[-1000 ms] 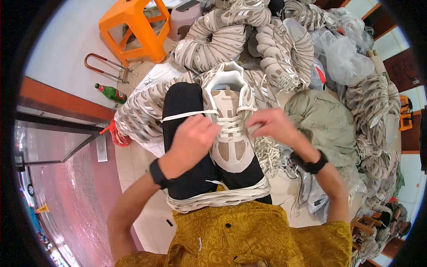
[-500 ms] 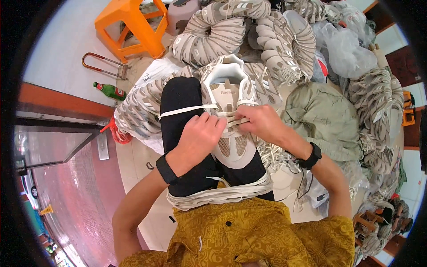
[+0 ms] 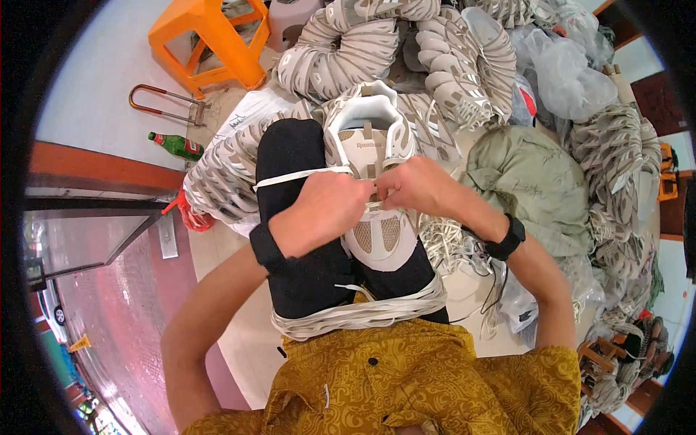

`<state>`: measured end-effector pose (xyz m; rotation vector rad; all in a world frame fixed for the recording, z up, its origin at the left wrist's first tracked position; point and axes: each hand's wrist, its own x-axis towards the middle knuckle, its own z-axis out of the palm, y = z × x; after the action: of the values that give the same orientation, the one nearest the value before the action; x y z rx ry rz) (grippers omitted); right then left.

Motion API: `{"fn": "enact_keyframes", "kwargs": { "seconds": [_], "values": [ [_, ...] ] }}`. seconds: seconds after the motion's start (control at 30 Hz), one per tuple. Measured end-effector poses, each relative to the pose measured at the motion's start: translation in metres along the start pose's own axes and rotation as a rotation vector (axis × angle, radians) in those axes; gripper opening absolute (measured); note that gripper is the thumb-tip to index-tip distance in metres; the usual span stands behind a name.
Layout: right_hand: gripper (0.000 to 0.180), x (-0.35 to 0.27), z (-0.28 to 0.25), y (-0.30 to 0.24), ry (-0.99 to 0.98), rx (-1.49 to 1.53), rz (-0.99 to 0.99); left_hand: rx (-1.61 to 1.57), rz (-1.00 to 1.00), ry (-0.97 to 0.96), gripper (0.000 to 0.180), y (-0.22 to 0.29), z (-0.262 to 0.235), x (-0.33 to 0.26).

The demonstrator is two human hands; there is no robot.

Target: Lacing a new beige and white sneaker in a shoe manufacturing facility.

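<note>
A white and beige sneaker upper [image 3: 373, 232] rests on my black-trousered lap, toe toward me. My left hand [image 3: 322, 210] and my right hand [image 3: 417, 187] meet over its lacing area, fingers pinched on a white shoelace [image 3: 297, 176]. The lace runs left from my fingers across my black thigh. A bundle of white laces [image 3: 362, 313] lies across my lap by the yellow shirt. Both wrists wear black bands.
Long stacks of nested white and beige shoe uppers [image 3: 341, 54] curve around me. An orange plastic stool [image 3: 210, 40] and a green bottle [image 3: 176, 145] are at the left. A grey-green sack [image 3: 536, 188] and clear plastic bags [image 3: 562, 69] lie at the right.
Both hands have drawn closer together over the sneaker's lacing, and the lace stays stretched to the left across my thigh.
</note>
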<state>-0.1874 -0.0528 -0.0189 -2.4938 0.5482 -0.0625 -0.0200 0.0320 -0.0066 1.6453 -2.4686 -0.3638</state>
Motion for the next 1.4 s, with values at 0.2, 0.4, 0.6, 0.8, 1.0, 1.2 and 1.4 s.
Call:
{"fn": "enact_keyframes", "kwargs": {
  "seconds": [0.2, 0.4, 0.6, 0.8, 1.0, 1.2, 1.4],
  "values": [
    [0.014, -0.006, 0.003, 0.010, -0.063, 0.315, 0.086, -0.425, -0.060, -0.054, 0.006, -0.015, -0.007, -0.012],
    [0.010, -0.011, 0.008, 0.015, -0.023, 0.534, 0.146, -0.382, -0.134, 0.023, 0.006, -0.007, 0.001, -0.017],
    [0.010, -0.011, 0.004, 0.011, 0.218, 0.440, 0.062, -0.254, -0.083, 0.312, 0.008, 0.003, 0.007, -0.015],
    [0.009, 0.004, 0.000, -0.003, 0.094, -0.225, -0.003, 0.263, -0.016, 0.091, 0.009, 0.009, 0.003, -0.007],
    [0.008, 0.018, -0.010, -0.012, -0.002, -0.370, -0.003, -0.015, -0.121, -0.072, 0.006, -0.002, -0.007, 0.008],
    [0.011, 0.009, -0.007, -0.004, 0.073, -0.129, -0.075, -0.250, -0.069, 0.087, 0.007, -0.013, -0.003, -0.006],
    [0.009, 0.012, -0.003, -0.009, 0.097, -0.154, -0.078, -0.288, -0.106, 0.135, 0.008, -0.012, 0.000, -0.008]
  ]
}}
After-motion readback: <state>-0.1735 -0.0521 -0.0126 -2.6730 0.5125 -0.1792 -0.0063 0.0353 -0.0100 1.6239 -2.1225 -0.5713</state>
